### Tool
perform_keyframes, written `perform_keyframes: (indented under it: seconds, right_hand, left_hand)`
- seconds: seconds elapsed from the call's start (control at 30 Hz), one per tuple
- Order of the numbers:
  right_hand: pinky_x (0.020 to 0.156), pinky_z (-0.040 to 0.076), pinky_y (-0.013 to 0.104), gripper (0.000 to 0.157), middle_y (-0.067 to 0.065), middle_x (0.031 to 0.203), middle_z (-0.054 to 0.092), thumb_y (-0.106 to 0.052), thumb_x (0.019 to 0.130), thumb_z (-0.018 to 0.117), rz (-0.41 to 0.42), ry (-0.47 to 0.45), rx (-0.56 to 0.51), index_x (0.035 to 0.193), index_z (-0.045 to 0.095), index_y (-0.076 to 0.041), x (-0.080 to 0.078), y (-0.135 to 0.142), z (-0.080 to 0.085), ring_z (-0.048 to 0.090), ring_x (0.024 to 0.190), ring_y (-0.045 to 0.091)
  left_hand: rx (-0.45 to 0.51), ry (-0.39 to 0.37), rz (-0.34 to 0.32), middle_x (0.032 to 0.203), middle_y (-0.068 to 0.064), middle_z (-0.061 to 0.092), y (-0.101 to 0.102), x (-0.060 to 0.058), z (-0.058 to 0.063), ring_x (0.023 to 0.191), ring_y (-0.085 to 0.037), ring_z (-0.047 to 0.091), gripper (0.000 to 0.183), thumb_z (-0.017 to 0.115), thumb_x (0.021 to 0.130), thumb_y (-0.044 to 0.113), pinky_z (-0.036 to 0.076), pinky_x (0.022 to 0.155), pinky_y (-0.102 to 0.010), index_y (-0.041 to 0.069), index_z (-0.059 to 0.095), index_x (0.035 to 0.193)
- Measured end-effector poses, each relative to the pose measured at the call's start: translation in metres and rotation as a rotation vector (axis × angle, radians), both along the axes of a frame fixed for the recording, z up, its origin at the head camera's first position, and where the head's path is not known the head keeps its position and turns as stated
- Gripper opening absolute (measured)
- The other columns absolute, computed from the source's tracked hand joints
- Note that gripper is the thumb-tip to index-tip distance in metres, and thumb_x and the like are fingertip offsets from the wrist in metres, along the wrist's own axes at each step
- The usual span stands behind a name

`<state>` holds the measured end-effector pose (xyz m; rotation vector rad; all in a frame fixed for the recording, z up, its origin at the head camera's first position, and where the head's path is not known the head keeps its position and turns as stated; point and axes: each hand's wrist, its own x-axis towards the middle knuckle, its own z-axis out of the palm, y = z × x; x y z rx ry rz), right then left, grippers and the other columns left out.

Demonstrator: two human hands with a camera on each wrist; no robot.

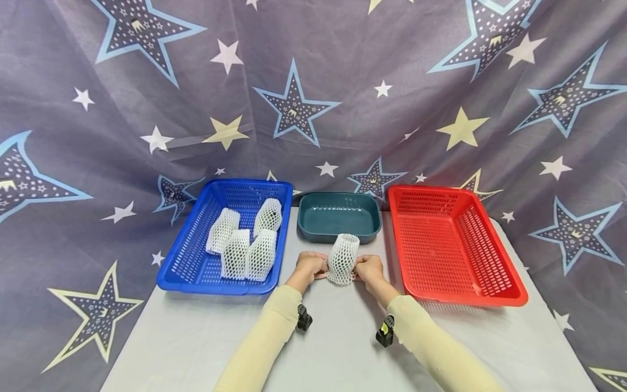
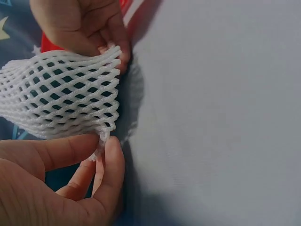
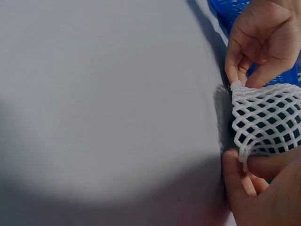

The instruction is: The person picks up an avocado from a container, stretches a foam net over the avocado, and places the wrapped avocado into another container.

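Observation:
A white foam mesh sleeve (image 1: pixel 343 260) is held between both hands above the table, just in front of the green tray (image 1: pixel 338 237). My left hand (image 1: pixel 311 265) pinches one corner of its lower edge. On the opposite corner, my right hand (image 1: pixel 369 269) pinches the same edge between thumb and fingers. In the left wrist view the foam sleeve (image 2: pixel 61 94) spreads between the two grips, its diamond holes stretched open. Several similar foam sleeves (image 1: pixel 235 255) lie in the blue basket (image 1: pixel 171 276) at the left.
A red basket (image 1: pixel 460 296) stands to the right, with no objects visible in it. The green tray sits between the two baskets at the back of the white table (image 1: pixel 338 348). Behind everything hangs a grey curtain (image 1: pixel 362 49) printed with stars.

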<state>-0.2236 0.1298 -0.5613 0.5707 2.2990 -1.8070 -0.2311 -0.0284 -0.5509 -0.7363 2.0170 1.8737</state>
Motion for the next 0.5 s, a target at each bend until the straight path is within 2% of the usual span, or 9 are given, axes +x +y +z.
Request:
perform_keyframes:
  seconds: [0.17,0.3,0.4,0.5]
  right_hand:
    - [0.047,0.054,0.022,0.014,0.006,0.066,0.063,0.009,0.077,0.057,0.021,0.110,0.192,0.081,0.070,0.008,0.0017,-0.0030,-0.0021,0.057,0.054,0.010]
    - [0.053,0.045,0.020,0.013,0.007,0.069,0.067,0.006,0.077,0.062,0.035,0.163,0.332,0.080,0.074,0.004,0.0031,-0.0048,-0.0011,0.058,0.066,0.017]
    - [0.057,0.042,0.020,0.015,0.009,0.073,0.069,0.005,0.078,0.062,0.036,0.171,0.358,0.082,0.075,0.003,0.0030,-0.0059,-0.0010,0.057,0.070,0.017]
    - [0.051,0.041,0.020,0.016,0.009,0.073,0.067,0.006,0.079,0.060,0.028,0.176,0.315,0.086,0.074,0.004,0.0024,-0.0065,-0.0011,0.052,0.060,0.012]
  left_hand:
    - [-0.077,0.025,-0.001,0.083,-0.006,0.068,0.0022,0.0022,0.0002,0.053,-0.009,0.057,0.034,0.060,0.073,-0.021,0.057,0.053,-0.024,-0.003,0.075,0.098]
    - [-0.135,0.051,-0.012,0.084,-0.009,0.070,0.0018,0.0030,-0.0005,0.049,-0.009,0.052,0.034,0.060,0.072,-0.019,0.052,0.048,-0.023,-0.002,0.075,0.097]
    - [-0.193,0.079,-0.018,0.082,-0.008,0.071,0.0018,0.0026,-0.0030,0.048,-0.009,0.048,0.033,0.061,0.070,-0.017,0.045,0.044,-0.021,-0.001,0.075,0.094]
    - [-0.269,0.122,-0.034,0.082,-0.006,0.072,0.0024,0.0020,-0.0057,0.055,-0.010,0.050,0.031,0.062,0.071,-0.014,0.041,0.046,-0.020,0.002,0.077,0.093]
